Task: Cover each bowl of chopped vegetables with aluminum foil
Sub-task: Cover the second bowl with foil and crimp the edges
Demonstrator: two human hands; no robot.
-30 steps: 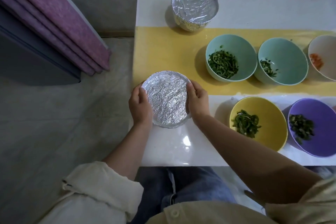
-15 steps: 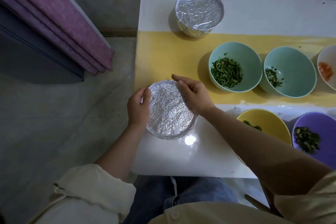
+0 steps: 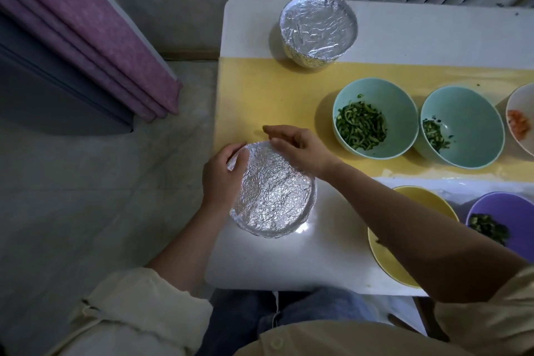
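Foil count: 2 of 7 bowls in view wrapped. Far foil bowl [image 3: 318,27] sits at back of desk [image 3: 289,263], top and sides covered, no hand near it. Near foil bowl [image 3: 274,199] is at front-left corner of desk, between both hands; can't tell if it rests flat or is tipped up a bit. Top sheet crinkled, near edge tucked, one loose flap at far-left rim. L hand [image 3: 221,179] holds left rim, fingers curled round it and pinching at that flap. R hand [image 3: 300,150] lies over far rim, fingers loosely spread and mostly straight, thumb tip touching foil, gripping nothing. Judgement: bowl no. 2 approx. done, flap to press down only. Left to do, 5 uncovered: teal bowl [image 3: 398,107] w/ heap of green veg; second teal bowl [image 3: 476,124] w/ small amt green; white bowl [image 3: 523,101] w/ orange bits, cut off at right edge; yellow bowl [image 3: 419,205], mostly hidden by R forearm, contents can't tell; purple bowl [image 3: 502,205] w/ dark green veg. No foil roll or spare sheet in view. Est. under a third through.
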